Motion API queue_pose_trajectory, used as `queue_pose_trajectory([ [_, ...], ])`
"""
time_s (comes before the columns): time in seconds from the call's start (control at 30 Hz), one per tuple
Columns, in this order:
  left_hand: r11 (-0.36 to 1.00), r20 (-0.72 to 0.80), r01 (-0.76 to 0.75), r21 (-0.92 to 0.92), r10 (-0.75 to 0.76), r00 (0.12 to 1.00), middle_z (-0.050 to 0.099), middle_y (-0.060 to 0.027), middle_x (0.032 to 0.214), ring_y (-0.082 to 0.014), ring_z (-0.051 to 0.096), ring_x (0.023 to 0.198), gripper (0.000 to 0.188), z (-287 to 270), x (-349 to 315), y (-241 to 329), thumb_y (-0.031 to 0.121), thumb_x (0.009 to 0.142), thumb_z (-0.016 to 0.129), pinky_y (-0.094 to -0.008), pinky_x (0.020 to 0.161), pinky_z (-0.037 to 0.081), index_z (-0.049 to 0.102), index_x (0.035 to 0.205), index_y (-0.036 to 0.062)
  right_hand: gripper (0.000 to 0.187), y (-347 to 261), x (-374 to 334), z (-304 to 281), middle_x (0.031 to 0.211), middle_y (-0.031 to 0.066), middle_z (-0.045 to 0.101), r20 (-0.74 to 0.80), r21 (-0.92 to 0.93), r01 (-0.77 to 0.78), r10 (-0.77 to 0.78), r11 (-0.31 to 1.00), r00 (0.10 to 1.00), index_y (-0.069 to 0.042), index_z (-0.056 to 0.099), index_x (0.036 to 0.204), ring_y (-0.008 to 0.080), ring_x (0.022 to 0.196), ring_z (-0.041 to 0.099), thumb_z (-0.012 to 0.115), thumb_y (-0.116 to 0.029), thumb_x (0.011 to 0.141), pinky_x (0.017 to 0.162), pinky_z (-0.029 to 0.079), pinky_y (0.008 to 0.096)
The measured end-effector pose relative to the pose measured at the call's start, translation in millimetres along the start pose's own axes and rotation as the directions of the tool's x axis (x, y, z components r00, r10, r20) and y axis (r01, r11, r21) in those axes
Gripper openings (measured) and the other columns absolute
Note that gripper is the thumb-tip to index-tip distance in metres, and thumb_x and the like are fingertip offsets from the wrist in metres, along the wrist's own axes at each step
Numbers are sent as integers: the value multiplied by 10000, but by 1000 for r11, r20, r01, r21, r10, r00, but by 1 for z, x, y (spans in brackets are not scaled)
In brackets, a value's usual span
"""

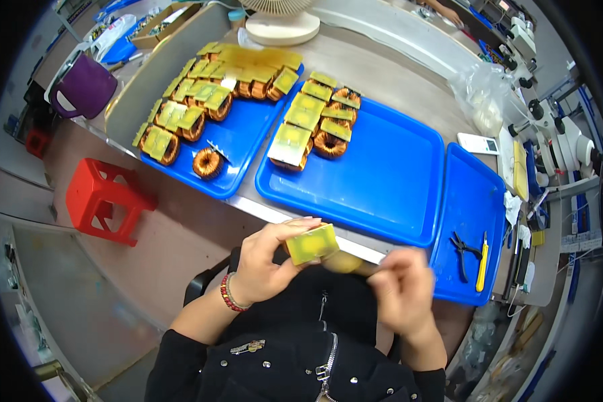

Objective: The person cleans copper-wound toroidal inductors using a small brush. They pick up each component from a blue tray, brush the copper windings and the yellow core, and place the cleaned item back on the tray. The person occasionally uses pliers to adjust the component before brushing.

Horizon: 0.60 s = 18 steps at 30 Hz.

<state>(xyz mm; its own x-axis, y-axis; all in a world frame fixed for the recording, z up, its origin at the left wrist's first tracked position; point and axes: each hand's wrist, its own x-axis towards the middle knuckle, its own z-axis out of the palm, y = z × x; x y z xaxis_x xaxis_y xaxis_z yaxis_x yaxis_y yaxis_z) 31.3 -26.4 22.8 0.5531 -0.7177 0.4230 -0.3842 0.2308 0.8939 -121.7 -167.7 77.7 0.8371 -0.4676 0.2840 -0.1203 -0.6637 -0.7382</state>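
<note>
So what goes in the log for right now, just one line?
left hand: holds yellow-taped coil | right hand: blurred, beside it | middle blue tray: taped coils

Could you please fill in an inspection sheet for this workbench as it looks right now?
Surface: grey bench carrying three blue trays.
Job's things: yellow-taped coil at chest height; tape roll, blurred.
Left tray: many taped coils, one bare copper coil.
Middle tray: a few coils at its far corner.
Right tray: black pliers, yellow-handled tool.
Clutter: plastic bag, fan base.
Grips: left hand holds the coil; right hand at the tape, blurred.
Cables: nothing seen.
Surroundings: red stool, purple mug.
</note>
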Motion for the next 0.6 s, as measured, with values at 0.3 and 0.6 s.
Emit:
queue_pose_trajectory([
  [0.3,749,66,374,-547,-407,911,621,-135,976,-152,621,883,288,4,-21,25,16,759,677,-267,765,498,506,988,-20,415,56,-36,9,1002,82,502,-5,537,-196,236,820,972,-57,437,1021,107,599,514,696,5,703,473,375,226],
  [0.6,468,243,495,-732,-499,832,599,-123,1000,-138,579,917,348,27,-17,41,22,811,621,-265,791,481,419,1094,12,791,32,-41,53,1294,191,360,50,804,30,-118,594,992,-28,304,1275,228,1013,546,712,130,617,776,519,324],
])
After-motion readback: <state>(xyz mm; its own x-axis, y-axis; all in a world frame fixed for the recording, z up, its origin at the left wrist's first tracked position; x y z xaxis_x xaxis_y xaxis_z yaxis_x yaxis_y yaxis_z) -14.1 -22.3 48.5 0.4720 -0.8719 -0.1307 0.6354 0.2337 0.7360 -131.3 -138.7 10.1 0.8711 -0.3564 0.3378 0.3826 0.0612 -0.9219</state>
